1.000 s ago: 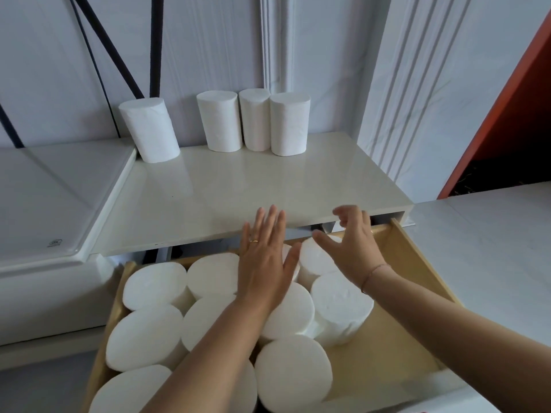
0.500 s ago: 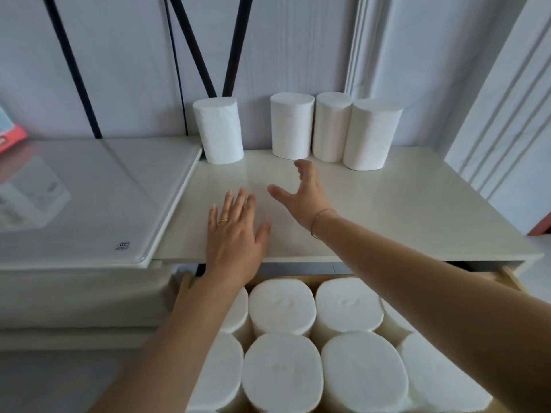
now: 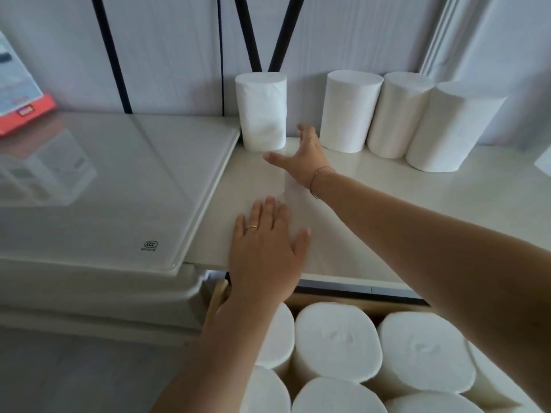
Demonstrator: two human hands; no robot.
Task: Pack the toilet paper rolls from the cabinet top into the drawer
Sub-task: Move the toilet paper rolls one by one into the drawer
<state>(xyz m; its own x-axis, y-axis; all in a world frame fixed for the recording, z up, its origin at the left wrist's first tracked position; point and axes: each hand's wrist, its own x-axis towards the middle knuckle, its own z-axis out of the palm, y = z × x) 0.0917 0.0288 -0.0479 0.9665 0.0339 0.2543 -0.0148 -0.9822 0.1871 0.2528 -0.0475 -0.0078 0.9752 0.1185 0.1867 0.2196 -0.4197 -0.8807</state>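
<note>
Four toilet paper rolls stand upright on the cabinet top (image 3: 387, 210), all against the wall at its back edge. Taking the lone roll (image 3: 261, 111) as the landmark: it stands by itself at the cabinet top's left end, just beside the raised edge of the glass-topped unit (image 3: 119, 186) to its left. To its right, across a clear gap, come three more rolls in a row touching one another: the nearest roll (image 3: 351, 110), the middle roll (image 3: 398, 114) and the far roll (image 3: 447, 129).

The right hand (image 3: 301, 158) is stretched out low over the cabinet top, its fingers spread wide and holding nothing; the thumb points toward the foot of the lone roll and the fingertips reach into the gap on that roll's right side. It is near the roll, though whether it touches it I cannot tell. The left hand (image 3: 265, 248) lies flat and open, palm down, on the front part of the cabinet top, well in front of the lone roll, gripping nothing (a ring shows on one finger).

Below and in front of the lone roll, the drawer (image 3: 220, 296) is pulled out and already crowded with packed rolls (image 3: 337, 341) standing on end, several rows visible.

By my reading the job is well past halfway: most rolls sit in the drawer and four are left on top. The lone roll looks the likeliest next pick, with the open right hand shaped to close round it.
</note>
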